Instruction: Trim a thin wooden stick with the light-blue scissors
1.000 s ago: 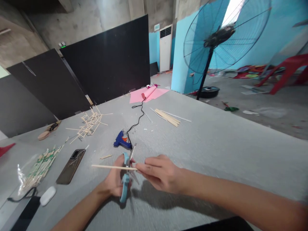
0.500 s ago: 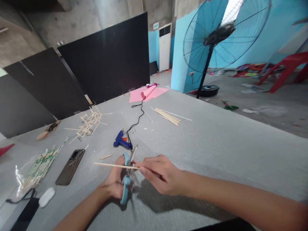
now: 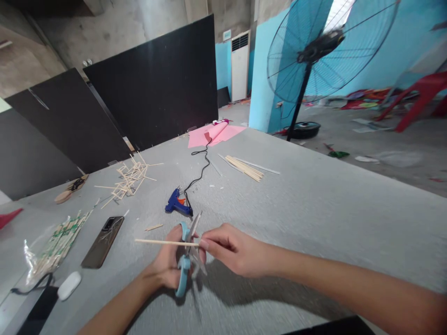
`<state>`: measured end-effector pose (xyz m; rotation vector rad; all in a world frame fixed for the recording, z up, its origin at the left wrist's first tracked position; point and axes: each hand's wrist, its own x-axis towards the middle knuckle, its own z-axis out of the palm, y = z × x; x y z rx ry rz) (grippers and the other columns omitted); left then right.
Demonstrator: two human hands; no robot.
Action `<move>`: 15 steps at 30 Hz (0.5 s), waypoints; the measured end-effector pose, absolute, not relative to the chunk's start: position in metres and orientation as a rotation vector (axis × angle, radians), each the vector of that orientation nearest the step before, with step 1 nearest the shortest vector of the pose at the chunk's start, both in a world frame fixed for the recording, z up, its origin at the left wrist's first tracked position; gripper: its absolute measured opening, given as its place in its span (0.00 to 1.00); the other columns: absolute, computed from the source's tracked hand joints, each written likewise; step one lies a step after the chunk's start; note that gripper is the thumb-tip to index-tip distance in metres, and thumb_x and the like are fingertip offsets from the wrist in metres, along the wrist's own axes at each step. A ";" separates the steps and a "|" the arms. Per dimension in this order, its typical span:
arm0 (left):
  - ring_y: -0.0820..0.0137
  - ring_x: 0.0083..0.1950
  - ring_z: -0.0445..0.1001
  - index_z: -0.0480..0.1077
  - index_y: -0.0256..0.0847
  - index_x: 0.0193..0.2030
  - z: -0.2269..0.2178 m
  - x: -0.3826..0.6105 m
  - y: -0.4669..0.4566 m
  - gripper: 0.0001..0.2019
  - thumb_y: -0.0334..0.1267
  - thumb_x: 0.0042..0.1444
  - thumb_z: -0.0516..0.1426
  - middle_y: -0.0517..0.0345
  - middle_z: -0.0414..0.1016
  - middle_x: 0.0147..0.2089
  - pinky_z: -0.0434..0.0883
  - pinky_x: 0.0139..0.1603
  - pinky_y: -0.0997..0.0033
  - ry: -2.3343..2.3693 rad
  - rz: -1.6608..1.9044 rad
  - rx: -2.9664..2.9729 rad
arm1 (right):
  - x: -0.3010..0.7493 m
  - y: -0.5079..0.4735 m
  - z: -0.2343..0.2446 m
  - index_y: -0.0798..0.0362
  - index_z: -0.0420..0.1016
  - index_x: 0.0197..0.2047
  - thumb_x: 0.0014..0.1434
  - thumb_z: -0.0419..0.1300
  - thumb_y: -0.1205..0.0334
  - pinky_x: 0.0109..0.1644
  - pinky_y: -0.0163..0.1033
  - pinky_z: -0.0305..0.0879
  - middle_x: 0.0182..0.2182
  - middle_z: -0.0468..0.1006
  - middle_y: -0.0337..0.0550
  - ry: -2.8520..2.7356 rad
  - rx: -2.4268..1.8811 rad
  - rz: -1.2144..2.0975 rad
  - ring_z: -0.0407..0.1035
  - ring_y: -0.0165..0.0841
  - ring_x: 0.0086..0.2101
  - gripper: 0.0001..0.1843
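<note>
My left hand (image 3: 166, 266) is closed around the light-blue handles of a pair of scissors (image 3: 184, 260), blades pointing up and away. My right hand (image 3: 234, 249) pinches one end of a thin wooden stick (image 3: 164, 242). The stick lies level and passes across the scissor blades, its free end pointing left. Both hands hover just above the grey table (image 3: 314, 209) near its front edge.
A blue glue gun (image 3: 177, 205) with a black cord lies just beyond the hands. Left are a phone (image 3: 102, 241), packets of sticks (image 3: 57, 242), a white earbud case (image 3: 69, 285) and a heap of cut sticks (image 3: 130, 178). Farther back lie long sticks (image 3: 244, 168) and pink paper (image 3: 213, 134). A standing fan (image 3: 307, 70) is off the table.
My right hand has shifted slightly and tightened its pinch on the stick; the scissor blades look a little more closed on it. The view has barely moved.
</note>
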<state>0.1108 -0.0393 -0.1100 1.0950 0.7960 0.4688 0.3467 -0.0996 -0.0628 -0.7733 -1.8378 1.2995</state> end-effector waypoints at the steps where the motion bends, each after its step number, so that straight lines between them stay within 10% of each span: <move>1: 0.66 0.34 0.70 0.76 0.46 0.46 -0.110 0.109 -0.038 0.22 0.32 0.41 0.68 0.59 0.75 0.35 0.67 0.30 0.73 0.799 0.509 1.155 | 0.348 -0.100 -0.063 0.55 0.75 0.34 0.72 0.54 0.56 0.20 0.32 0.42 0.17 0.50 0.27 -1.861 -0.758 1.258 0.44 0.24 0.17 0.17; 15: 0.63 0.40 0.71 0.75 0.47 0.50 -0.118 0.102 -0.035 0.28 0.33 0.38 0.69 0.58 0.75 0.41 0.69 0.35 0.68 0.796 0.645 1.657 | 0.347 -0.094 -0.077 0.53 0.72 0.34 0.71 0.51 0.64 0.25 0.34 0.51 0.20 0.61 0.31 -2.043 -0.601 0.589 0.51 0.26 0.19 0.14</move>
